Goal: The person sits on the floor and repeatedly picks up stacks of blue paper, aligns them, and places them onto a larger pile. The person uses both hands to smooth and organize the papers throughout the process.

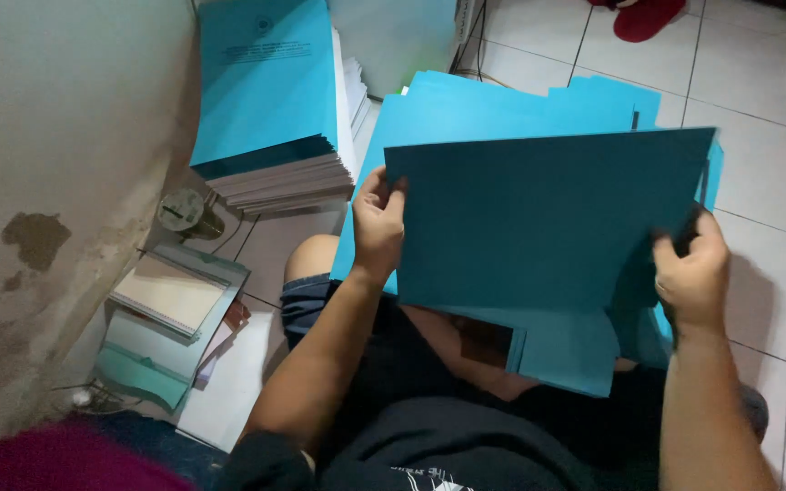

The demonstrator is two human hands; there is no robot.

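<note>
I hold a teal-blue cover sheet [548,218] up over my lap with both hands. My left hand [378,223] pinches its left edge, thumb on top. My right hand [691,273] grips its lower right corner. Under it, a loose pile of lighter blue sheets [502,105] spreads across the tiled floor and my legs. More blue sheets [566,350] rest on my knee below the held one.
A tall stack of blue-covered booklets [270,100] leans by the stained wall [38,182] at upper left. A spiral notebook and folders [170,300] lie at left, near a round tape roll [184,211]. A red slipper [643,16] sits on white tiles [775,164] at top.
</note>
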